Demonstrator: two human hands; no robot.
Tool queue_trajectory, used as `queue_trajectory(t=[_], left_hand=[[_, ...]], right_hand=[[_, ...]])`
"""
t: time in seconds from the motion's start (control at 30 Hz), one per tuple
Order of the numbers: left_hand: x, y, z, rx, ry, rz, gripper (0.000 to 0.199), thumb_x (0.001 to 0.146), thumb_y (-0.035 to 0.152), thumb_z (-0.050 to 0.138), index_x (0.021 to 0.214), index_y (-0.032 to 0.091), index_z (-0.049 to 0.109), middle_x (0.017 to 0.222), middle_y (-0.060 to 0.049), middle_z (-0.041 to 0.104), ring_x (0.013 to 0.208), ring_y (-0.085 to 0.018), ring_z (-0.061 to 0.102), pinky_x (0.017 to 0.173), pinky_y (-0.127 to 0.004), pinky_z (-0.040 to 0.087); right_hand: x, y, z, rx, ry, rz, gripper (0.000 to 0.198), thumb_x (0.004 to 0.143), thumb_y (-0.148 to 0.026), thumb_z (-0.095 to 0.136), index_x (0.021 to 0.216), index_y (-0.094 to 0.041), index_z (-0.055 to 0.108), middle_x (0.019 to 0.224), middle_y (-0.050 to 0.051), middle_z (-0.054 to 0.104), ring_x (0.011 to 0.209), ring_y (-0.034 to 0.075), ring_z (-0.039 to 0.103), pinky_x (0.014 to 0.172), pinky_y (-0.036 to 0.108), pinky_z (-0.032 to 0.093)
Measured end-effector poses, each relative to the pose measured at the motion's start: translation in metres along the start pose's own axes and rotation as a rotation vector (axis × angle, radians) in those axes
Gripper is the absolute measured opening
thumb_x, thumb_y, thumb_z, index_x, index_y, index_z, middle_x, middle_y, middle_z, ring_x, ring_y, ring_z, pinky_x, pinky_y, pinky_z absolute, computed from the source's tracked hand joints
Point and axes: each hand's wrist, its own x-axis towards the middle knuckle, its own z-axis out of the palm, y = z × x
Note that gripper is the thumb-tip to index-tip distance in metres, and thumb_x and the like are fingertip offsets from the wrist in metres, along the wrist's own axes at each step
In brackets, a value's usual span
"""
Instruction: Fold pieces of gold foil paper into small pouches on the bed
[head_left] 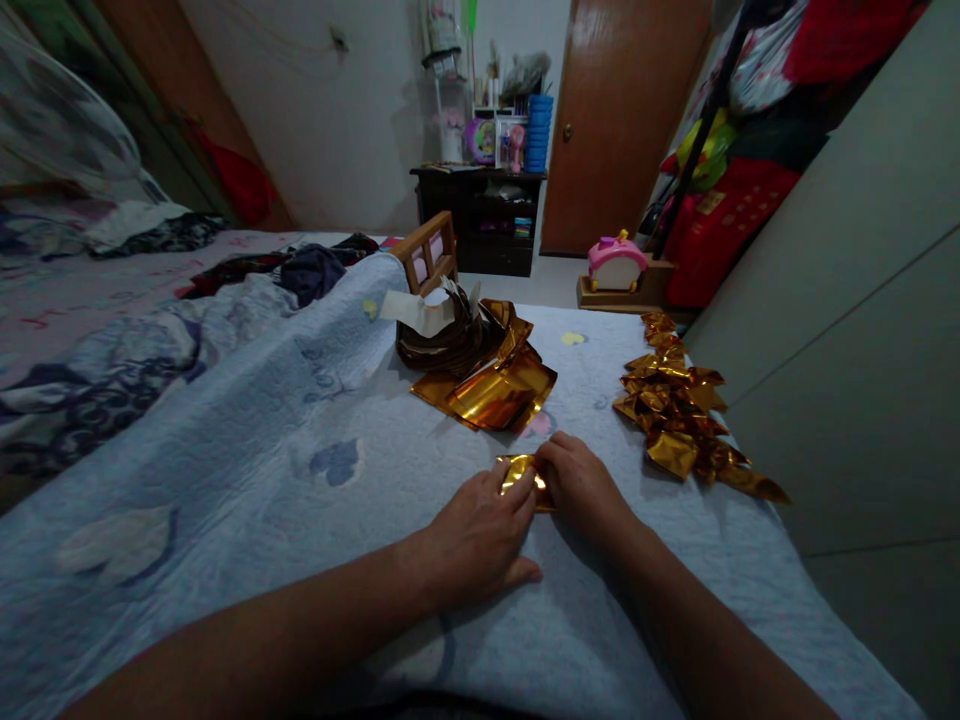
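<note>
A small sheet of gold foil paper (517,470) lies on the quilted bed cover in front of me, partly hidden by both hands. My left hand (484,525) presses on it from the left, fingers stretched flat and thumb held apart. At its right edge, my right hand (581,485) has its fingers closed on the foil. Beyond the hands is a pile of flat gold foil sheets (506,390), with a dark, fanned stack of paper (431,345) beside it. Several folded gold foil pieces (675,450) are heaped along the right side.
The light blue quilted cover (300,540) drops away at the bed's right edge, beside a pale cabinet (847,350). A small wooden rail (431,255) stands at the far end. Behind are a dark shelf unit (480,220), a pink toy case (616,265) and a wooden door (622,130).
</note>
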Motion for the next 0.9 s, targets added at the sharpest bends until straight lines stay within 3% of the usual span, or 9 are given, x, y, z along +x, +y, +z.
queue_trajectory(t=[0.17,0.4,0.53,0.7,0.9], left_hand=[[-0.005,0.004,0.009,-0.007,0.007,-0.028,0.09,0.086,0.068,0.062,0.151,0.01,0.04,0.159,-0.023,0.037,0.148,-0.042,0.031,0.117,-0.053,0.034],[-0.014,-0.001,0.014,-0.034,-0.026,0.009,0.095,0.091,0.072,0.05,0.159,0.01,0.024,0.167,-0.023,0.02,0.155,-0.041,0.012,0.125,-0.056,0.014],[-0.018,-0.008,0.014,-0.098,-0.059,0.047,0.098,0.091,0.068,0.055,0.161,0.012,0.016,0.167,-0.024,0.016,0.157,-0.037,0.009,0.125,-0.055,0.016],[-0.019,-0.011,0.012,-0.138,-0.074,0.076,0.098,0.09,0.067,0.058,0.159,0.008,0.021,0.165,-0.028,0.019,0.156,-0.04,0.013,0.124,-0.055,0.021],[-0.02,-0.014,0.013,-0.094,0.038,0.117,0.088,0.088,0.067,0.061,0.15,0.01,0.037,0.145,-0.023,0.052,0.134,-0.038,0.049,0.115,-0.053,0.038]], right_hand=[[-0.002,-0.004,0.0,-0.044,-0.003,-0.004,0.015,0.094,-0.01,0.052,0.089,-0.016,0.066,0.094,0.008,0.063,0.089,0.021,0.055,0.08,0.03,0.039],[-0.003,-0.004,0.002,-0.121,-0.037,-0.009,0.013,0.096,-0.012,0.052,0.095,-0.015,0.065,0.098,0.01,0.063,0.091,0.023,0.053,0.082,0.033,0.037],[-0.003,-0.004,0.002,-0.14,-0.051,0.007,0.011,0.095,-0.012,0.054,0.096,-0.016,0.064,0.099,0.01,0.063,0.091,0.024,0.052,0.081,0.034,0.036],[-0.003,-0.005,0.001,-0.151,-0.048,0.011,0.011,0.096,-0.012,0.054,0.096,-0.017,0.064,0.099,0.009,0.062,0.092,0.024,0.052,0.081,0.033,0.036],[-0.004,-0.002,0.005,-0.162,-0.023,-0.013,0.009,0.094,-0.013,0.056,0.095,-0.018,0.063,0.098,0.008,0.062,0.091,0.023,0.052,0.079,0.033,0.036]])
